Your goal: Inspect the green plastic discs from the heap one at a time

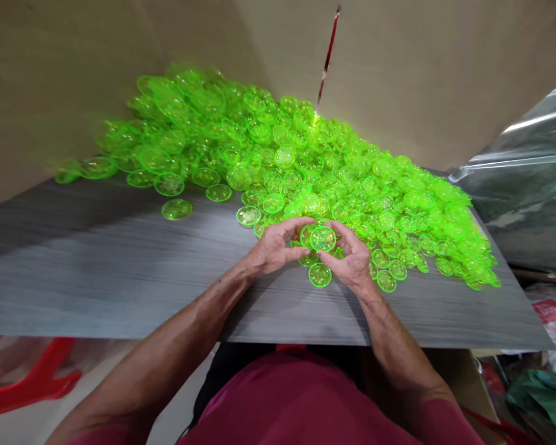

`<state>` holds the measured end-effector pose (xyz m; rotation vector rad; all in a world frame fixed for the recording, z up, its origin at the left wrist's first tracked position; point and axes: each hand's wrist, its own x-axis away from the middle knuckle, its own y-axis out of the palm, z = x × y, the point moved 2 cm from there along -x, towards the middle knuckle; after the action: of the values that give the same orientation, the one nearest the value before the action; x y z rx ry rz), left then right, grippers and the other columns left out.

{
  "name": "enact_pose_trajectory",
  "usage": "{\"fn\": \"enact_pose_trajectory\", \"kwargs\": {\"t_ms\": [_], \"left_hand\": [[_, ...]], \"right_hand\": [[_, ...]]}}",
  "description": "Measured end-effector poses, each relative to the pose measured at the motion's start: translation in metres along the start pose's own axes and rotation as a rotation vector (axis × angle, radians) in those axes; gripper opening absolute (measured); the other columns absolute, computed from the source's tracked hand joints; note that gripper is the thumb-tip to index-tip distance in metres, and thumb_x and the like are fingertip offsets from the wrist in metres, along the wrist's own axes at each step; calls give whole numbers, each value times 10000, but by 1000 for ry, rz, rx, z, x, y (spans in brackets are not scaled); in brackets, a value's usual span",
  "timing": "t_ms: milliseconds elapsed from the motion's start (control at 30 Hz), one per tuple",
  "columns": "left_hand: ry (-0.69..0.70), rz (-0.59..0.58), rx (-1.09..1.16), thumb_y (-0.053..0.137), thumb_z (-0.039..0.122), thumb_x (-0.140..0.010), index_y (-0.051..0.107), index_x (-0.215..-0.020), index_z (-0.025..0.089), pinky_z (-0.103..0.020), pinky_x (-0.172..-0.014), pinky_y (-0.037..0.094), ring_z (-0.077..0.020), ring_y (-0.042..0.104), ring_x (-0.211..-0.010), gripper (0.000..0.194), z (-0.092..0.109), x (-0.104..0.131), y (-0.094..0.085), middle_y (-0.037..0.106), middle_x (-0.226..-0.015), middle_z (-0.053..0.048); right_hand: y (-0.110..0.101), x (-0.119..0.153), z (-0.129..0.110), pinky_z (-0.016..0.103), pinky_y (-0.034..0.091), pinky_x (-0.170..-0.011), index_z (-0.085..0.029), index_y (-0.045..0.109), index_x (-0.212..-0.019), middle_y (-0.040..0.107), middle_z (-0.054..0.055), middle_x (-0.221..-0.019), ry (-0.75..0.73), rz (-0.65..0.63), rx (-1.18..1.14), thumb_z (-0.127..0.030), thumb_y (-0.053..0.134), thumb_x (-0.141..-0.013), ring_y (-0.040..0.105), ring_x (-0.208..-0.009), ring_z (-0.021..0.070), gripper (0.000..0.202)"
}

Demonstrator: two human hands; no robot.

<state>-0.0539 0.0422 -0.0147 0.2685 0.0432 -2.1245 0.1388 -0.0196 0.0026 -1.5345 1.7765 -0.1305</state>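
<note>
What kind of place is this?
Probably a small workshop or packing room: a big heap of see-through green discs lies on a grey table, with shiny, plastic-looking sheeting on the right.

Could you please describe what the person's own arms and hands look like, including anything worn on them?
The left hand and right hand are ungloved, and no watch or bracelet shows at either wrist. Both forearms are uncovered. Short maroon sleeves show at the picture's lower edge, matching the maroon shirt.
</note>
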Motion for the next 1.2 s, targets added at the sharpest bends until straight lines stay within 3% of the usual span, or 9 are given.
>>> {"fn": "enact_pose_trajectory", "kwargs": {"t_ms": [133,333,500,600,667,800,933,1100,1200], "left_hand": [[-168,-68,251,905,280,-711,635,-1361,183,-400,-884,610,-240,749,-993,710,2,1,0,780,-1157,-110],[-224,-82,439,917,236,-699,665,-1351,203,-431,-953,610,-261,758,-1062,700,8,2,-1,768,-1239,-119],[-270,-106,498,919,234,-696,677,-1351,211,-423,-970,598,-253,755,-1055,699,9,5,1,772,-1224,-115],[-292,-121,434,909,239,-716,663,-1370,204,-412,-955,592,-231,749,-1016,699,10,5,2,777,-1194,-112],[-285,-124,378,907,246,-717,667,-1358,201,-391,-926,593,-214,735,-998,686,8,5,3,762,-1217,-110],[-235,-97,283,918,275,-688,702,-1265,196,-294,-767,586,-152,689,-854,621,2,4,5,756,-1127,-70],[-268,-114,296,912,354,-700,721,-1187,181,-267,-677,559,-122,660,-686,551,-2,3,8,745,-904,-25],[-285,-142,388,906,475,-702,759,-1096,175,-256,-643,560,-111,668,-650,516,4,3,12,762,-965,-56],[-320,-185,466,896,530,-712,768,-1093,171,-257,-651,579,-138,702,-717,539,7,4,13,766,-979,-83]], "right_hand": [[-5,0,0,468,616,-982,-224,614,-1328,708,107,-1266,-32,87,-40,-282,754,-813,698,-1149,253,537],[-24,-7,-10,488,614,-932,-240,688,-1138,690,77,-1145,-129,216,41,-277,762,-784,680,-1098,253,364],[-28,-6,-17,381,665,-751,-240,675,-1195,695,91,-1216,-126,145,98,-208,728,-810,695,-1105,239,390],[-27,-5,-17,469,657,-916,-235,623,-1318,702,103,-1287,-178,101,190,-202,714,-836,679,-1202,265,491],[-25,-3,-18,534,587,-1069,-225,561,-1414,696,113,-1324,-249,43,234,-184,695,-868,653,-1269,281,564],[-17,1,-20,524,549,-1128,-224,484,-1508,664,132,-1393,-324,-114,217,-179,661,-935,623,-1326,293,602],[-12,0,-22,510,588,-1058,-238,536,-1449,702,126,-1309,-351,-112,195,-366,793,-879,672,-1235,302,638],[-22,-4,-26,481,628,-941,-268,614,-1322,722,84,-1115,-271,57,140,-438,862,-805,691,-1115,274,598],[-25,-4,-25,412,658,-814,-294,613,-1355,684,87,-1160,-212,15,122,-445,862,-802,695,-1076,254,625]]}}
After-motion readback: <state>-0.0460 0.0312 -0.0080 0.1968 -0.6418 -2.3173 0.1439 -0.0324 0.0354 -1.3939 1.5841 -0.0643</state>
